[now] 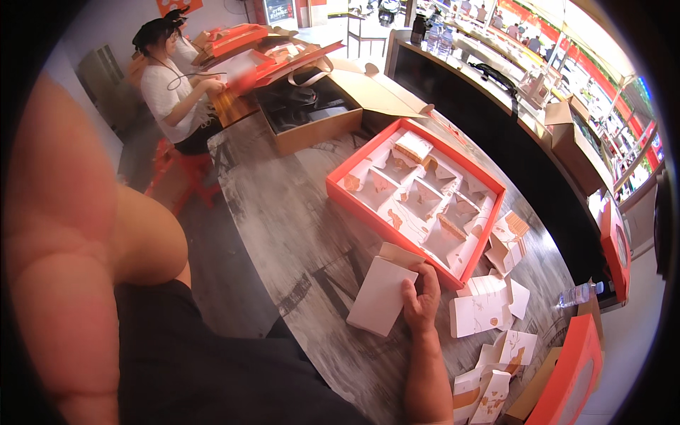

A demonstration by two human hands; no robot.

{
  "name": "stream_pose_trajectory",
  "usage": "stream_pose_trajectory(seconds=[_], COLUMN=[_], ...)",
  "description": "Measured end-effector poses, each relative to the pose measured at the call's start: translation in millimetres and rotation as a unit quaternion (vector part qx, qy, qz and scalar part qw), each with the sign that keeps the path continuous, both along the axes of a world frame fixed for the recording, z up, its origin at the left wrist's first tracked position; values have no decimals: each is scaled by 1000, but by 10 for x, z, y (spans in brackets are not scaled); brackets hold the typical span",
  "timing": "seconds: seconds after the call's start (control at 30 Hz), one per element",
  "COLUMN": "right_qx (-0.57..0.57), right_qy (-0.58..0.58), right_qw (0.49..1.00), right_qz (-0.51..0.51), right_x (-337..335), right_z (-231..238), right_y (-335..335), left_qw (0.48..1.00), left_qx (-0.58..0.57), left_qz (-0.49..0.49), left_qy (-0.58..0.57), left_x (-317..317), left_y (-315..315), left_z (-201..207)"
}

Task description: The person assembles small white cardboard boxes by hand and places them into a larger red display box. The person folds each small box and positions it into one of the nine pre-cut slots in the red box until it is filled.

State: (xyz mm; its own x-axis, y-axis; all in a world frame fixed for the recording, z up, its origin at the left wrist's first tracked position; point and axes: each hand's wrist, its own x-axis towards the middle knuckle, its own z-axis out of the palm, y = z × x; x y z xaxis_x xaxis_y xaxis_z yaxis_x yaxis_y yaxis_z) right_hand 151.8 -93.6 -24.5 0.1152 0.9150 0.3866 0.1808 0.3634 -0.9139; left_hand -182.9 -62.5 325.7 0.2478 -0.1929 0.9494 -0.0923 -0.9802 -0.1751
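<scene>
My right hand (423, 301) is closed on the right side of a small white folding carton (377, 294), with thumb in front. The carton's flap stands up at its top end, and it is held above the grey wood-patterned table (290, 234). Just beyond it lies a shallow red gift box (386, 225). White dividers with orange prints split its inside into several compartments, and a small white carton (414, 145) sits in the far one. Up the left edge rises my left arm (67, 234), large and blurred; its hand is out of the picture.
Partly folded white cartons (482, 312) lie right of my hand, with more flattened ones nearer me. A water bottle (577, 294) and red lid (567, 375) are at the right. Beyond stands a cardboard box (312, 131) with dark contents. A person in white (166, 88) works at far left.
</scene>
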Motion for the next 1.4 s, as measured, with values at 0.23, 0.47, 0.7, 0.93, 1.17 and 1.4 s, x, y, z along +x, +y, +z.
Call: stream_pose_trajectory(seconds=[0.23,0.47,0.7,0.93,1.17,1.4], right_qx=[13,-23,-6,-24,-21,33], right_qy=[47,26,12,26,31,54], right_qw=[999,999,1000,999,999,998], right_qz=[5,10,13,12,18,18], right_x=[16,79,44,78,113,98], right_z=[-18,-75,-126,5,-86,-91], right_y=[9,-11,26,-24,-10,-8], left_qw=[1000,1000,1000,999,992,886], left_qx=[5,1,-3,-28,-121,-441], left_qz=[7,16,24,17,-4,-143], left_qy=[9,4,1,-11,-32,11], left_x=[-53,-136,-203,-85,-8,714], left_y=[-55,-79,-134,-83,198,751], left_z=[32,32,66,-3,-231,-1381])
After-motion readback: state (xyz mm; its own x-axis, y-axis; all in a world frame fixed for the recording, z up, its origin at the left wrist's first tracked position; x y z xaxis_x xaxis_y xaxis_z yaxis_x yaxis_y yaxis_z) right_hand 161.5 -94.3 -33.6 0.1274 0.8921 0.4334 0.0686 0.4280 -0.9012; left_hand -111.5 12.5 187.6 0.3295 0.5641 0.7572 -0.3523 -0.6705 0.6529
